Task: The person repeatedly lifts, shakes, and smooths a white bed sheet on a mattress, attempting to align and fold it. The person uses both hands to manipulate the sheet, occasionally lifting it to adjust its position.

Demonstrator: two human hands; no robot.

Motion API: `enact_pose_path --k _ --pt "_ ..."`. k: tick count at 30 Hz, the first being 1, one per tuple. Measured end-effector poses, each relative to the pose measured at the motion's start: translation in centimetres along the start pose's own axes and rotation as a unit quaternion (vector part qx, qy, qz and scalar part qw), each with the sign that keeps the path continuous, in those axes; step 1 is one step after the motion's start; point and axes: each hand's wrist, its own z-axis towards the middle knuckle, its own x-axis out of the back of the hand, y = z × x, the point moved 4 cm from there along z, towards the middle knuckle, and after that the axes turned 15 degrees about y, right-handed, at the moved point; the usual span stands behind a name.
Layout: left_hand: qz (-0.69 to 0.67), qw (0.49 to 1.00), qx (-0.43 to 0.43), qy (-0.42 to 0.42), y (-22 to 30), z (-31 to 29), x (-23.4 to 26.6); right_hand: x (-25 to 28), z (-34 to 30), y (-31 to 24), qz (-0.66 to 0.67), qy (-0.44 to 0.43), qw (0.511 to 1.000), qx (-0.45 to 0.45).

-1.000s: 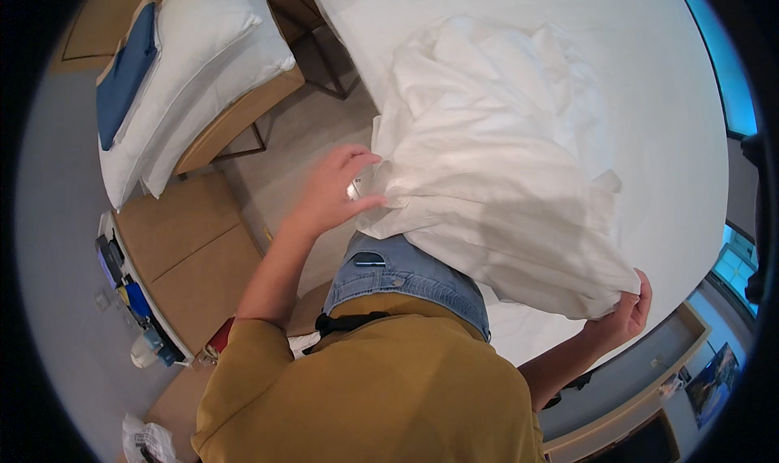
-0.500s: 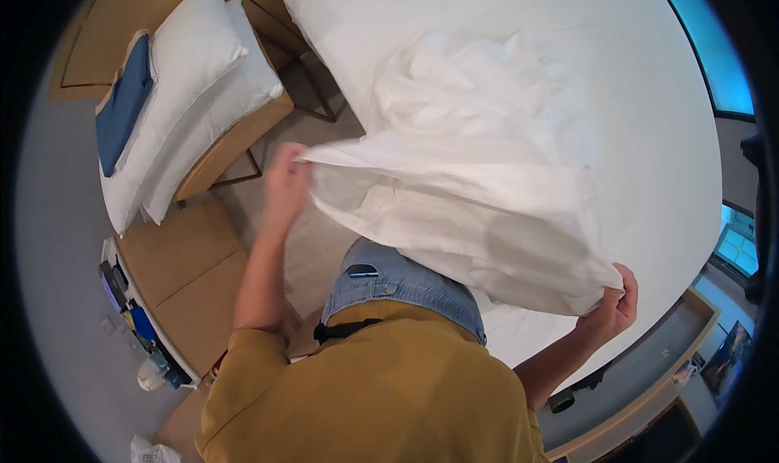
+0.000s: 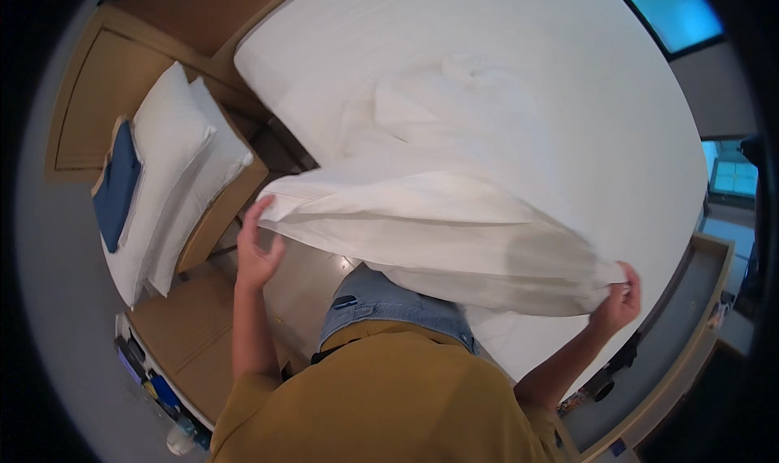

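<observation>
A white duvet cover (image 3: 422, 236) is stretched wide in front of me, its near edge showing two layers with a gap between them. The rest of it lies bunched on the white mattress (image 3: 625, 130). At the cover's left corner is my left hand (image 3: 258, 256), its thumb spread from the fingers, the fingertips against the cloth. My right hand (image 3: 621, 305) pinches the right corner between thumb and fingers. The near edge hangs just past my waist, over the bed's near side.
White pillows (image 3: 166, 163) and a blue cushion (image 3: 119, 179) lean on a wooden seat at the left. Below them stands a brown cabinet (image 3: 182, 325) beside a bin of bottles and cloths (image 3: 162, 390). A wooden desk (image 3: 690, 357) runs along the right; a screen (image 3: 665, 8) hangs at upper right.
The cover's near edge has been pulled straighter and wider. My left hand has moved left and down, its grip loosening from closed to spread. My right hand still holds its corner.
</observation>
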Motion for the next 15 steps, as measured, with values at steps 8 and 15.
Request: enact_pose_path --k 8,15 --pt "0.06 0.95 -0.267 0.151 9.0 3.2 -2.9 8.5 10.5 -10.3 0.114 0.372 0.866 0.313" --pt "-0.287 0.95 -0.125 0.003 9.0 4.1 -6.5 5.1 10.0 -4.8 -0.009 0.076 0.962 0.263"
